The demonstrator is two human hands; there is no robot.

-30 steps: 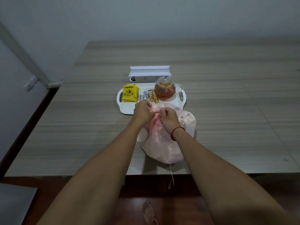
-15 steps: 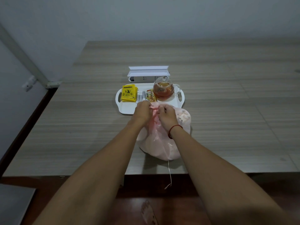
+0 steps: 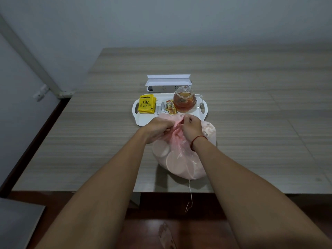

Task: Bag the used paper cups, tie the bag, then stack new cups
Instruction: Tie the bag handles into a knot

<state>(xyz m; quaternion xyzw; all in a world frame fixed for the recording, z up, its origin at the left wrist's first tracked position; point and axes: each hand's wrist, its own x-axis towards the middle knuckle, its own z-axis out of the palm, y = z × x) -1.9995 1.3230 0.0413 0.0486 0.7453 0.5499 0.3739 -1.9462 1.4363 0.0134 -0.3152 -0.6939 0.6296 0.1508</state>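
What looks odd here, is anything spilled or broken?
Nothing is spilled or broken. One oddity: a thin string dangles from the pink bag over the near edge of the table. The bag sits close to that edge, its gathered neck pinched by the left hand and right hand. The teapot stands upright on the tray.

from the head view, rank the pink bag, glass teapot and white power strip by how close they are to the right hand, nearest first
1. pink bag: gripped at its neck by the right hand.
2. glass teapot: on the tray, just beyond the hand.
3. white power strip: behind the tray, farthest.
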